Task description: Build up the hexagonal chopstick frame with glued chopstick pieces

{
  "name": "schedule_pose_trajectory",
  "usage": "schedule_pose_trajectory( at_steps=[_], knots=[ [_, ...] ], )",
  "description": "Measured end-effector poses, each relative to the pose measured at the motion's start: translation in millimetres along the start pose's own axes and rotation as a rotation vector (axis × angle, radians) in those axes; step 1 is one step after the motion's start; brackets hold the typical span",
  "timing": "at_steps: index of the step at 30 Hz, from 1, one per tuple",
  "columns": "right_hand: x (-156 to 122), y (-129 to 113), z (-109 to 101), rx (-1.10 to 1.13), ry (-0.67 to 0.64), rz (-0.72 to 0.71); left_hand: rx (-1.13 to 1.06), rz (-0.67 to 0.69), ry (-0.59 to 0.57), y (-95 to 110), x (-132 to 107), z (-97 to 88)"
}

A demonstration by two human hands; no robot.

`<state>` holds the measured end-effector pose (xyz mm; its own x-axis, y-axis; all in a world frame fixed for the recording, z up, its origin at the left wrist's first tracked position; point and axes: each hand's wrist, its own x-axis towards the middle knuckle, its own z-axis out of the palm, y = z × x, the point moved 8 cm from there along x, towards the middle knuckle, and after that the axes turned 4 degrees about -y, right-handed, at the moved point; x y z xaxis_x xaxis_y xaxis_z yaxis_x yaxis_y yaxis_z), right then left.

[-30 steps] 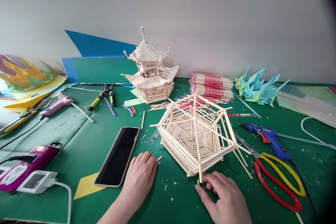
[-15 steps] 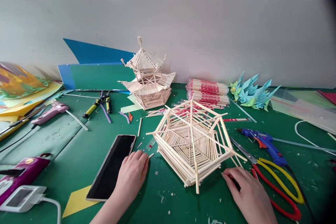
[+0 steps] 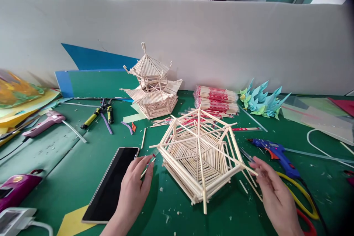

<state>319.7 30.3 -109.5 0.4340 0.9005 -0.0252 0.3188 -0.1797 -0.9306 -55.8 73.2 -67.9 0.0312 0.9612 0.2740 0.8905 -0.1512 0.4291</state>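
Observation:
My left hand (image 3: 135, 188) is beside the phone (image 3: 112, 184), its thumb and fingers closed around a short wooden stick (image 3: 144, 172). A small red-tipped bit shows by its fingertips. My right hand (image 3: 276, 195) has its fingers curved and apart, close to a stick end jutting from the six-sided stick frame (image 3: 203, 147). It covers part of the scissors (image 3: 301, 190); whether it touches them or the stick end is unclear. The frame rests on the table between my hands, with spokes meeting at the top over a slatted base. A short cut stick (image 3: 243, 187) lies beside it.
A finished stick pagoda (image 3: 153, 84) stands behind, next to bundled wrapped sticks (image 3: 215, 97) and a blue paper ornament (image 3: 261, 99). A blue glue gun (image 3: 279, 155) lies right; a pink glue gun (image 3: 45, 123), pliers (image 3: 99, 114) and a purple power block (image 3: 19, 190) lie left.
My left hand has lifted from the table with the short stick in its fingers. My right hand has risen and moved right, over the scissors. The view has shifted slightly.

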Motion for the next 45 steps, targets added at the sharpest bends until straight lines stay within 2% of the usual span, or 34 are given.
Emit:
schedule_pose_trajectory(
  at_steps=[3, 5, 7, 11, 14, 18, 27, 33, 39, 42, 45],
  knots=[
    [1, -2, 16, 0.306, -0.049, 0.130, -0.328, -0.121, -0.015, 4, -11, 3.5],
    [1, -7, 31, 0.501, -0.113, 0.178, -0.604, -0.264, -0.044, 4, -18, 12.9],
    [0, -14, 43, 0.637, -0.160, 0.196, -0.784, -0.382, -0.063, 6, -23, 22.8],
    [-5, -20, 61, 0.731, -0.226, 0.231, -1.020, -0.478, -0.078, 18, -22, 36.2],
    [-9, -21, 67, 0.727, -0.257, 0.213, -1.137, -0.525, -0.057, 24, -19, 39.3],
    [-16, -20, 69, 0.690, -0.277, 0.163, -1.211, -0.537, -0.052, 26, -13, 39.5],
    [-46, -18, 77, 0.575, -0.279, 0.171, -1.239, -0.434, -0.071, 18, 14, 40.0],
    [-52, -15, 78, 0.463, -0.208, 0.036, -1.295, -0.424, -0.098, 13, 30, 44.7],
    [-57, -2, 79, 0.362, -0.214, 0.201, -1.299, -0.415, -0.085, 10, 40, 44.9],
    [-53, -6, 76, 0.325, -0.220, 0.165, -1.269, -0.415, -0.066, 7, 37, 42.4],
    [-47, -5, 70, 0.404, -0.175, 0.160, -1.214, -0.418, -0.013, 4, 28, 34.1]
  ],
)
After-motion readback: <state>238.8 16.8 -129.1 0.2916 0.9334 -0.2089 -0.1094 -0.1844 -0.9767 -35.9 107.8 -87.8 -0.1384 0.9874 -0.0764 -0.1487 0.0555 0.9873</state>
